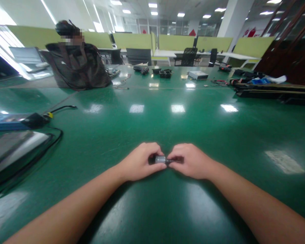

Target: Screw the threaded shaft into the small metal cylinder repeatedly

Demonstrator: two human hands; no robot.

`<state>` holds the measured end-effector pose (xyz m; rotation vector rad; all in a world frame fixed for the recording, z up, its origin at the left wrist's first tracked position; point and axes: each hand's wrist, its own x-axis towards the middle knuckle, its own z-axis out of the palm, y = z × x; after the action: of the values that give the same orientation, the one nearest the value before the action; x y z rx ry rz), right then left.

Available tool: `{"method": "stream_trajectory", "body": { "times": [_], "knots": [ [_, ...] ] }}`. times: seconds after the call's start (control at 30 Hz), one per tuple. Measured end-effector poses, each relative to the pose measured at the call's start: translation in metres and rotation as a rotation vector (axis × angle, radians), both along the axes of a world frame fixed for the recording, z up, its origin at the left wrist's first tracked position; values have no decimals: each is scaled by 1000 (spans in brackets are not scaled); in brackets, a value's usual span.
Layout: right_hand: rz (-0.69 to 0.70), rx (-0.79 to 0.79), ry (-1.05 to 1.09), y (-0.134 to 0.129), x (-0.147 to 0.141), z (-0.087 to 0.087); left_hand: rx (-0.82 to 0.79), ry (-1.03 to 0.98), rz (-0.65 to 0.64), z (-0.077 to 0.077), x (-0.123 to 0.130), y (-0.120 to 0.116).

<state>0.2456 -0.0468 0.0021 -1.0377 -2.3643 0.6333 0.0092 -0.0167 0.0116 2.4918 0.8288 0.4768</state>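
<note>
Low over the green table, my left hand (143, 161) is closed around a small dark bottle with a grey label (160, 159). The bottle lies sideways, its narrow black end pointing right. At that black end, my right hand (193, 160) pinches with thumb and fingertips. A thin dark part runs back into the right palm; whether it is a cap, a brush or a nozzle is hidden. Both hands are close together, fingertips nearly touching.
A glossy green table (152, 118) spreads around my hands. To the left lie a grey flat device (17, 145) with black cables and a blue case (7, 122). Farther back stand a dark tote bag (78, 67), a person behind it, and a white box (197, 75). Black panels (274, 91) lie right.
</note>
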Motion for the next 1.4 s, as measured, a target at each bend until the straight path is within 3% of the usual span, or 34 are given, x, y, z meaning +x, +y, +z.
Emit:
{"method": "stream_trajectory", "body": {
  "times": [1.4],
  "knots": [
    [-26,-39,-84,-1,11,7,-6,19,10,2,-1,-2]
  ]
}}
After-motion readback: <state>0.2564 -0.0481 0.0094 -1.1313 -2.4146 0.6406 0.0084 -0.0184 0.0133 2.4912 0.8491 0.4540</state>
